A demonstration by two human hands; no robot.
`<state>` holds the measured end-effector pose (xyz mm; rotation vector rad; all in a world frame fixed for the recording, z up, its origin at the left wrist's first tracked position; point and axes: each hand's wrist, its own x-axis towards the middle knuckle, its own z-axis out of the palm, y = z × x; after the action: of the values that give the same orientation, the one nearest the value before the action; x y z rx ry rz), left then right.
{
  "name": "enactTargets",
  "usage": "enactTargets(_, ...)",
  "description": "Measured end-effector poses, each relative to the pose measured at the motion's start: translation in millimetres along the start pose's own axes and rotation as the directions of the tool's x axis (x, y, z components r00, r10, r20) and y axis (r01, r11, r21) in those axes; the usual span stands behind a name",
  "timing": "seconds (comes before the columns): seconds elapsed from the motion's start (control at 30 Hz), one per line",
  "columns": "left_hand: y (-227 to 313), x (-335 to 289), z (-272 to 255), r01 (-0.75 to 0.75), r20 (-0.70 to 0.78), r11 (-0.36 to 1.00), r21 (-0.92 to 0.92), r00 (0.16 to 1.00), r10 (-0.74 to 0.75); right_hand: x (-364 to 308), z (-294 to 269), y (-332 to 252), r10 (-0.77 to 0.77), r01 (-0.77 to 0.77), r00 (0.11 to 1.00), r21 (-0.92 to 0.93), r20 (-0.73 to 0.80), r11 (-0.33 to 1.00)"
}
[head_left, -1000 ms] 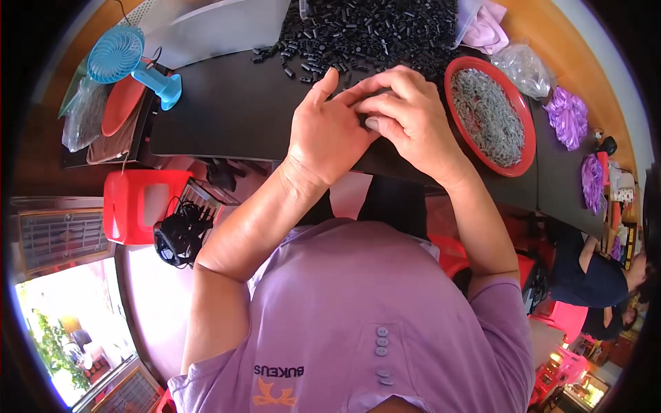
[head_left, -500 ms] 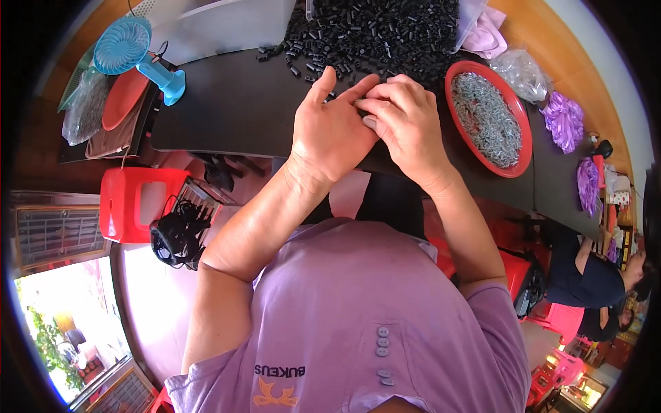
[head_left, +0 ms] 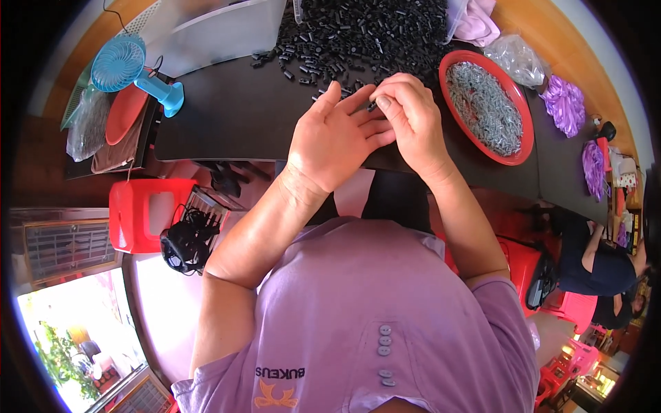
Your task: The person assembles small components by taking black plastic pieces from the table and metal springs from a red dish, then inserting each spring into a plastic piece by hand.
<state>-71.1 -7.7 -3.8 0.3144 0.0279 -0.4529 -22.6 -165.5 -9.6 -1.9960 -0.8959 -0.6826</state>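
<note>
My left hand (head_left: 335, 141) is held palm up and open above the table's near edge, fingers stretched toward the right. Pinched between thumb and fingertips of my right hand (head_left: 412, 120) is a small black plastic piece (head_left: 372, 106), held over the left fingers. Its exact shape is mostly covered by the fingertips. Beyond both hands spreads a heap of small black cylindrical pieces (head_left: 365, 38). Right of my right hand, a red oval basin (head_left: 529, 138) holds many small silvery metal parts (head_left: 484, 107).
A blue fan (head_left: 169, 96) and a translucent bin (head_left: 213, 41) stand at the left on the dark table (head_left: 227, 110). Clear plastic bags (head_left: 516, 60) and purple bundles (head_left: 563, 104) lie to the right. A red stool (head_left: 127, 217) is at left; another person (head_left: 595, 265) sits far right.
My left fingers have spread and turned rightward. The right hand has lifted slightly from the left palm, and the black piece now shows at its fingertips. The whole view has shifted a little.
</note>
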Motion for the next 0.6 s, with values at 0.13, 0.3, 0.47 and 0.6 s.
enactTargets(0.13,8,-2,-9,-0.002,-0.076,0.978,0.206,0.997,0.018,7,-1,2,0.048,-0.047,0.999,0.256,0.0,0.966)
enactTargets(0.3,10,1,-14,0.004,-0.126,0.953,0.302,0.991,0.035,4,-1,-2,0.061,-0.072,0.997,0.314,0.044,0.947)
enactTargets(0.47,5,-4,-10,-0.049,-0.13,0.936,0.347,0.987,0.1,-3,-6,-10,-0.048,0.053,0.998,0.121,-0.044,0.991)
enactTargets(0.6,5,-8,-3,-0.041,-0.158,0.91,0.413,0.981,0.116,-2,-11,-9,0.013,-0.018,1.0,0.203,0.022,0.979)
